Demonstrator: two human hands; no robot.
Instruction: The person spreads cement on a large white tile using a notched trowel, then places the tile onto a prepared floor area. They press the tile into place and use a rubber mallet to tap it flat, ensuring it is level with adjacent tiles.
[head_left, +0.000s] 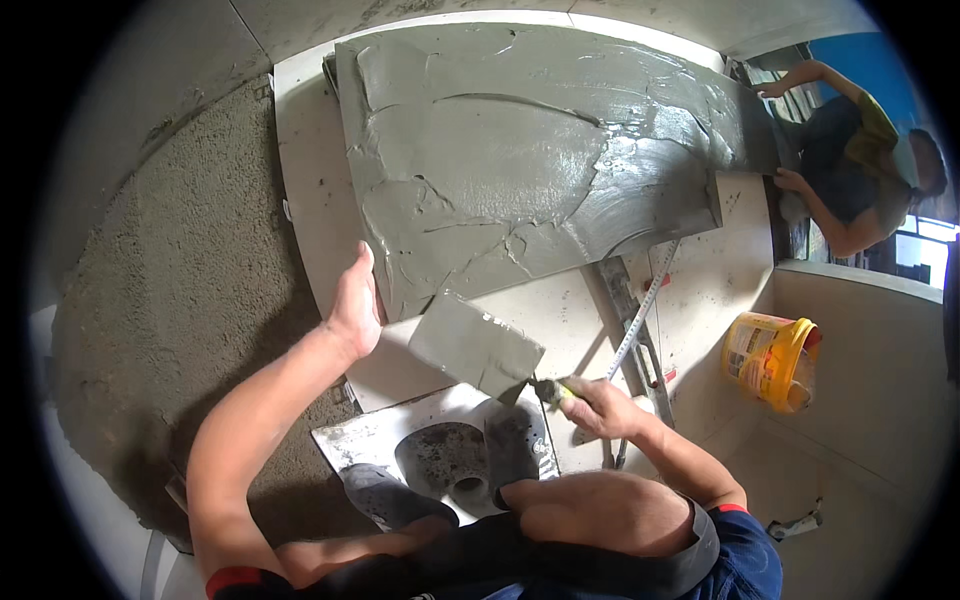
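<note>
Bent knee [610,510] sits at six o'clock, hands apart — left hand [355,312], grip unclear, against the mortar-coated slab [520,150] at twelve, right hand [605,411] clamped round the trowel [475,345] — and slick edges could let the slab slip.

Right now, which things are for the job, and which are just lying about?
In the job:
trowel, held by the right hand
mortar-coated slab, at the left hand

Just lying about, it seems:
yellow bucket
metal bar
measuring strip
</note>
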